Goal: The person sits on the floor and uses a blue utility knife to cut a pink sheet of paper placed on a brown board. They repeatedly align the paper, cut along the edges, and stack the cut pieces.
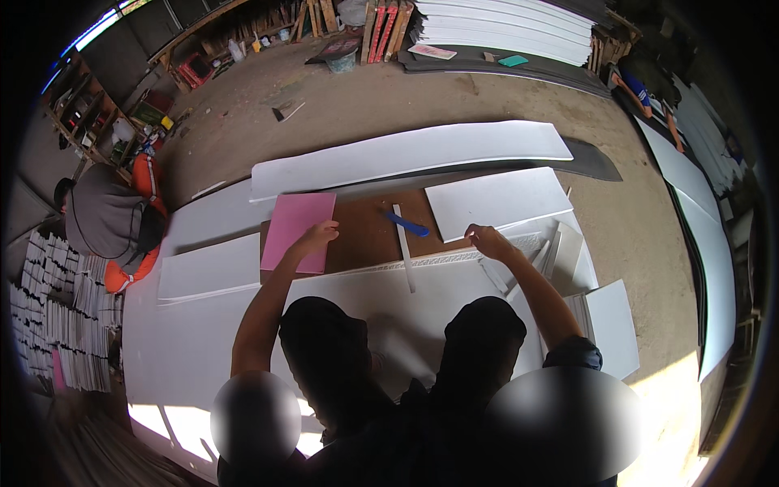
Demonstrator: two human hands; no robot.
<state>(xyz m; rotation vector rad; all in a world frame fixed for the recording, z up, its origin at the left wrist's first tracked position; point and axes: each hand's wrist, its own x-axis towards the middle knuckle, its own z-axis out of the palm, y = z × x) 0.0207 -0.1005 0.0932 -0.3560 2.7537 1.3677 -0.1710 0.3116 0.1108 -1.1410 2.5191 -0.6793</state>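
My left hand (317, 236) hovers at the right edge of a pink sheet (297, 217), its fingers loosely bent and apart with nothing seen in them. My right hand (490, 241) is at the front edge of a white sheet (497, 200); its fingers are drawn together, and what they may pinch is hidden. Between my hands lies a brown board (361, 230). On it rest a narrow white strip (403, 243) and a slim blue tool (412, 226), too small to name exactly.
White sheets (213, 266) lie to the left, and offcuts (562, 256) beside my right forearm. A long white panel (414, 154) lies beyond the board. A person in grey (114, 213) crouches at left near stacked strips (77, 312). More panels (690, 195) stand at right, by another person's arm (637, 91).
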